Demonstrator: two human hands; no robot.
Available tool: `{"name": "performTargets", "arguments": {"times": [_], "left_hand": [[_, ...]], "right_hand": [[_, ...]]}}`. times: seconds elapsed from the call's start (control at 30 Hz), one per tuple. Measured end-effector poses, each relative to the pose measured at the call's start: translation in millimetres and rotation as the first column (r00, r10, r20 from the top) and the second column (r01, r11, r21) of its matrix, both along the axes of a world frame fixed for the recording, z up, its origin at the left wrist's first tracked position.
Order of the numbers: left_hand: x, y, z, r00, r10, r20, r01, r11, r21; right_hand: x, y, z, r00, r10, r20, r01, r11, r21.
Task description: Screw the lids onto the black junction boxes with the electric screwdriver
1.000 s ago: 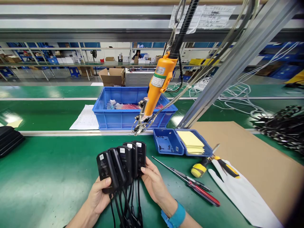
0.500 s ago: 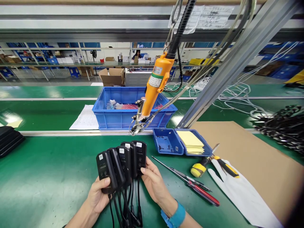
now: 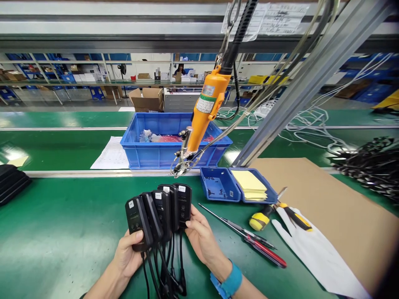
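Note:
Several black corded devices (image 3: 162, 214), flat boxes with rounded ends and small white labels, stand fanned in a row between my hands. Their black cables (image 3: 165, 265) hang down toward the bench's near edge. My left hand (image 3: 132, 251) grips the leftmost one, thumb across its lower front. On the other side, my right hand (image 3: 201, 232) is closed on the rightmost one, its thumb on the front near the bottom. The fingers behind the row are mostly hidden. A teal band circles my right wrist.
An orange electric screwdriver (image 3: 204, 108) hangs ahead, before a blue crate (image 3: 158, 157). Right of my hands are a blue tray (image 3: 220, 185) with small screws, yellow paper slips (image 3: 249, 185), a red-handled screwdriver (image 3: 264, 251), pliers (image 3: 296, 218) and a white glove (image 3: 314, 253).
The view has tilted very slightly. Both hands keep the same hold on the row of black devices, which has hardly moved.

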State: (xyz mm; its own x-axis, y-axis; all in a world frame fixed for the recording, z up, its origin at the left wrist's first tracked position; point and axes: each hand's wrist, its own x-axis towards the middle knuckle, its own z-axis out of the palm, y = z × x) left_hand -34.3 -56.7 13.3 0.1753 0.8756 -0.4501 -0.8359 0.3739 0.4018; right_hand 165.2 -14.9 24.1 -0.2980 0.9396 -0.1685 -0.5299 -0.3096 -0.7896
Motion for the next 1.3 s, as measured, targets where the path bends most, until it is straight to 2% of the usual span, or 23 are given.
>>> {"name": "performTargets", "arguments": {"times": [0.17, 0.47, 0.73, 1.0, 1.3], "left_hand": [[0, 0, 0.8, 1.0, 0.003, -0.009, -0.003, 1.0, -0.013], [2, -1, 4.0, 0.999, -0.044, -0.016, 0.045, 0.997, 0.063], [5, -2, 7.5, 0.996, -0.03, -0.083, 0.032, 0.999, 0.021], [5, -4, 8.0, 0.992, -0.099, -0.08, 0.113, 0.976, 0.187], [8, 0, 14.3, 0.995, -0.085, -0.058, 0.097, 0.958, 0.271]], "right_hand": [[-1, -1, 1.4, 1.0, 0.009, 0.012, -0.009, 1.0, 0.01], [-4, -1, 1.7, 0.991, -0.005, 0.134, -0.001, 0.999, 0.05], [-7, -5, -4.3, 0.988, 0.007, 0.151, -0.021, 0.996, 0.092], [-10, -7, -6.4, 0.984, 0.022, 0.178, -0.028, 0.999, 0.034], [-7, -4, -8.2, 0.975, 0.078, 0.207, -0.072, 0.997, -0.038]]}}
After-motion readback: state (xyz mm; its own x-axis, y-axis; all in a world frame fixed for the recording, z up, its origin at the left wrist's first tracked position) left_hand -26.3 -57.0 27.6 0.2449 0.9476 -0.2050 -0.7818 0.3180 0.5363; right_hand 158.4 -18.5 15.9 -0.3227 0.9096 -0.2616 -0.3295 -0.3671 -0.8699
